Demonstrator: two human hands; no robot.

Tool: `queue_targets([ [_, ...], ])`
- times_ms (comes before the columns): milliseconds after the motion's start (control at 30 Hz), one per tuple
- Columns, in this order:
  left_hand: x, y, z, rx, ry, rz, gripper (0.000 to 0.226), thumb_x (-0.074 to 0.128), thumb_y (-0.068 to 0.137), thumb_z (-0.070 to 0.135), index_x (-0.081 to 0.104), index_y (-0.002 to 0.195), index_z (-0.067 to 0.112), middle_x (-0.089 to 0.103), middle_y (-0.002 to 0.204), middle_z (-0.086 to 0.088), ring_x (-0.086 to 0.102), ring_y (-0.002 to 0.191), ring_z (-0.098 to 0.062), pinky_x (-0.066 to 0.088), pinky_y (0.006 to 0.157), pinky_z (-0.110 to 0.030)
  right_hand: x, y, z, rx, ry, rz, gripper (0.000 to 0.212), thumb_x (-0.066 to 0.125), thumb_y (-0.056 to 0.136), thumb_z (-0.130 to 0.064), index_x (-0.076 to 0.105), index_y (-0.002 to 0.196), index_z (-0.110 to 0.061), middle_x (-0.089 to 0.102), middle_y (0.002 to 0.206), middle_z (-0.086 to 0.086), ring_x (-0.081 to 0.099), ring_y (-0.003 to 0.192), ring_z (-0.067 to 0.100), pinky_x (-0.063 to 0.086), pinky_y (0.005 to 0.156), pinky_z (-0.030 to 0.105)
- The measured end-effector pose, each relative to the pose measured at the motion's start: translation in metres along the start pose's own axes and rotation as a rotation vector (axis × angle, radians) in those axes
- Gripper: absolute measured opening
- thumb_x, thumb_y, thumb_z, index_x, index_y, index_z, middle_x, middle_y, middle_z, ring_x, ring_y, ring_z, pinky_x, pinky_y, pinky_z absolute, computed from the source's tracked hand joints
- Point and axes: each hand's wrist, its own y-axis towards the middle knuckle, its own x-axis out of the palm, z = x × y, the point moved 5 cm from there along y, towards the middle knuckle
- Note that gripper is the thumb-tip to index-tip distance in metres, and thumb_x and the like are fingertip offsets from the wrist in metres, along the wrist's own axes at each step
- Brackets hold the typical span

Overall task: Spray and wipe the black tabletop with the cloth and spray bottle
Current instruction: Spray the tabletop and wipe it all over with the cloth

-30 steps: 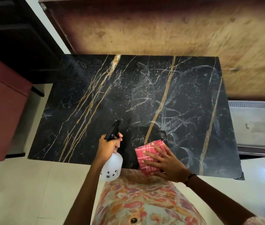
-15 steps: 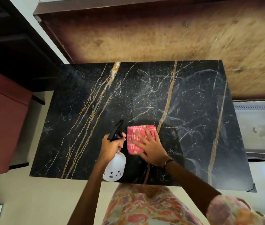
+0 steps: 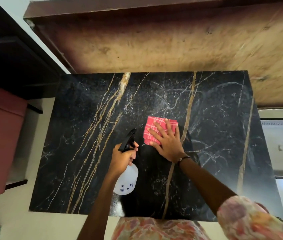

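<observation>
Standing next to this: the right hand (image 3: pixel 167 144) is spread flat, fingers wide, pressing the cloth (image 3: pixel 154 129) onto the black desk (image 3: pixel 85 153) a bit past the middle, just left of the thick gold vein. The left hand (image 3: pixel 122 159) is wrapped around the neck of the bottle (image 3: pixel 127 181), held just above the desk beside the cloth, nozzle pointing away from the person.

Handling-wise, the cloth looks soft and thin, folded into a small pad, so I'd guess it'll bunch or unfold if you push from one edge. Palm flat on top seems like the right way. The bottle is translucent plastic, probably light; I can't make out how much liquid is in it. Neck grip with a finger at the trigger makes sense. The desk looks hard and glossy, likely slick when wet.

Stuff I can't tell: whether a finger is actually on the trigger, since the hand covers it. The near edge of the desk is hidden by the person's patterned top, and the faint streaks on the far right side could be wet smears or just reflections.
</observation>
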Motion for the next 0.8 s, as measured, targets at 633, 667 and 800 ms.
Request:
queue_targets([
  [633,0.028,0.069,0.077,0.182,-0.103,-0.019,0.025,0.047,0.065,-0.009,0.063,0.079,0.005,0.051,0.077,-0.017,0.029,0.038,-0.01,0.025,0.043,-0.026,-0.027,0.101,0.032,0.093,0.036,0.054,0.057,0.021,0.094,-0.062,0.022,0.147,-0.042,0.016,0.159,-0.004,0.002,0.145,0.039,-0.003,0.111,0.065],
  [667,0.029,0.072,0.083,0.206,-0.096,-0.01,0.021,0.05,0.065,-0.005,0.063,0.077,0.005,0.051,0.074,-0.017,0.031,0.038,-0.01,0.025,0.043,-0.026,-0.026,0.105,0.024,0.059,0.02,0.049,0.058,0.02,0.094,-0.062,0.022,0.147,-0.041,0.017,0.159,-0.003,0.003,0.145,0.039,0.001,0.111,0.067],
  [800,0.031,0.087,0.101,0.276,-0.093,0.01,0.021,0.053,0.063,0.001,0.065,0.077,0.01,0.059,0.068,-0.006,0.035,0.039,-0.009,0.029,0.043,-0.025,-0.017,0.076,0.037,-0.228,-0.108,0.04,0.058,0.016,0.095,-0.064,0.012,0.149,-0.043,0.009,0.16,-0.004,-0.001,0.146,0.035,-0.001,0.116,0.06],
])
